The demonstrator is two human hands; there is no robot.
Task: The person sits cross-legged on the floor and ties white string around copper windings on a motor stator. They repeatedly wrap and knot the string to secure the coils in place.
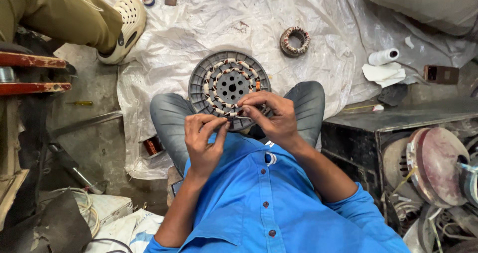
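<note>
A round grey fan stator (226, 84) with a ring of copper windings wrapped in pale tape rests between my knees, tilted toward me. My right hand (271, 117) has its fingers pressed on the near edge of the winding ring. My left hand (203, 138) hovers just below that edge with thumb and forefinger pinched together, as if on a thin wire or thread that is too fine to make out. I sit on the floor in a blue shirt and grey trousers.
Another wound coil ring (295, 40) lies on the white plastic sheet (209, 19) beyond. A copper wire spool (152, 146) sits by my left knee. Another person's leg and white clog (127, 26) are at upper left. A paper roll (383, 57), a dark box (378, 133) and motor parts (435, 166) crowd the right.
</note>
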